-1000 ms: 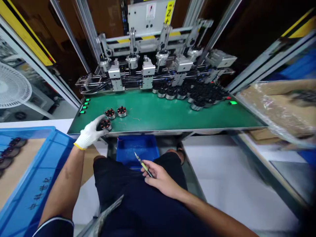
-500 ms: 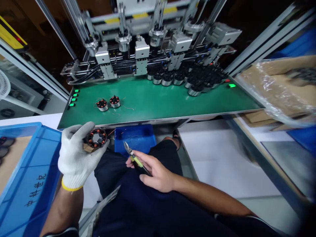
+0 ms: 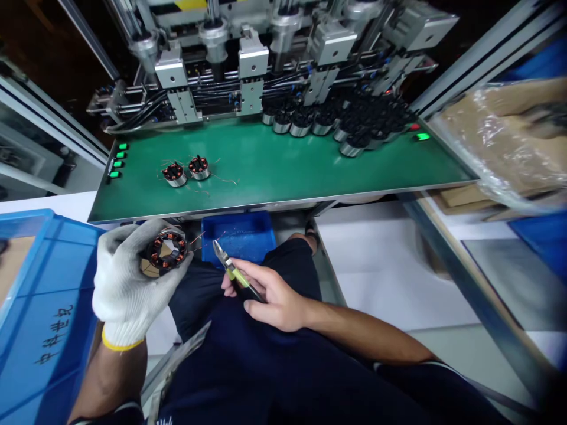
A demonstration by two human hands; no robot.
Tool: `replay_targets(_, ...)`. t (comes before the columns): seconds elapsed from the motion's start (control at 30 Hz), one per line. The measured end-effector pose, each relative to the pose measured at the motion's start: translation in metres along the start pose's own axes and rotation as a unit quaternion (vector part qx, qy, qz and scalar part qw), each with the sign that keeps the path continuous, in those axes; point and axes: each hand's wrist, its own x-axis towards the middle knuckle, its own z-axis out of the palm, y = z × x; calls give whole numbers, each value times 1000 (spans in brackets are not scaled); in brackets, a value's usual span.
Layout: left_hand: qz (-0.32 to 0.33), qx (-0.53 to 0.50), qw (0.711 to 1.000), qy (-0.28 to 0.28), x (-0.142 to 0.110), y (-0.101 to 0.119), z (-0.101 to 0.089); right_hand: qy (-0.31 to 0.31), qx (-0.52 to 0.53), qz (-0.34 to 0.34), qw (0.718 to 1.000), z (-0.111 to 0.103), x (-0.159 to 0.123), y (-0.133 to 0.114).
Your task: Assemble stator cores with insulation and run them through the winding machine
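My left hand [image 3: 128, 283], in a white knit glove, is closed around a round motor stator [image 3: 166, 250] with copper windings, held above my lap. Thin copper wire ends stick out of it toward the right. My bare right hand [image 3: 268, 298] grips small cutting pliers [image 3: 230, 270] with yellow-green handles, their tip pointing up-left toward the stator, a short gap away. Two more stators [image 3: 186, 171] stand on the green table [image 3: 283, 171], left of centre, with loose wire ends around them.
A small blue bin [image 3: 241, 236] sits under the table's front edge. Several black and silver motor parts [image 3: 354, 133] crowd the table's far right, below the machine's heads [image 3: 248, 65]. A large blue crate [image 3: 39, 319] lies left. Plastic-wrapped cardboard [image 3: 500, 141] lies right.
My left hand picked one stator off the green table and brought it down near my lap. My right hand raised the pliers toward it. The view tilted down.
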Motion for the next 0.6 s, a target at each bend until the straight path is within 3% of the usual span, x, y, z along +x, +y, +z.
replay_targets(0.6,-24,-14,1000,-10,-5,0,0,2,-5,9,1000,1,3,-1)
